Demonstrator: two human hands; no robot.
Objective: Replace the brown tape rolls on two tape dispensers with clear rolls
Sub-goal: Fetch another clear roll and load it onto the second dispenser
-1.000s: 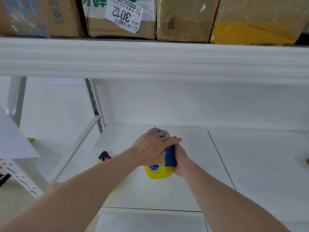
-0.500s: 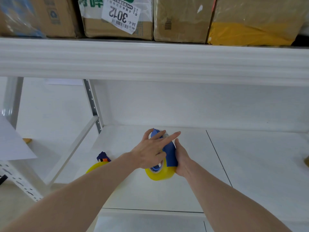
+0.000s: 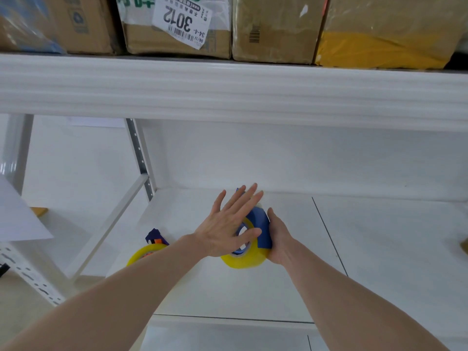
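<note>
A blue tape dispenser (image 3: 260, 224) with a yellowish clear roll (image 3: 244, 260) on it stands on the white shelf (image 3: 379, 262). My right hand (image 3: 278, 239) grips its right side from behind. My left hand (image 3: 228, 224) lies over its left face with straight, spread fingers, the thumb across the roll's core. A second dispenser (image 3: 154, 238), dark blue with an orange part, lies to the left with a yellowish roll (image 3: 145, 254), partly hidden by my left forearm.
A white shelf beam (image 3: 228, 92) runs overhead with cardboard boxes (image 3: 273, 29) on it. A perforated upright (image 3: 139, 158) and diagonal brace stand at the left. A sheet of paper (image 3: 17, 219) sticks in from the left edge.
My left hand has uncurled from gripping the dispenser's top to lying flat with spread fingers against its side. My right hand keeps its hold.
</note>
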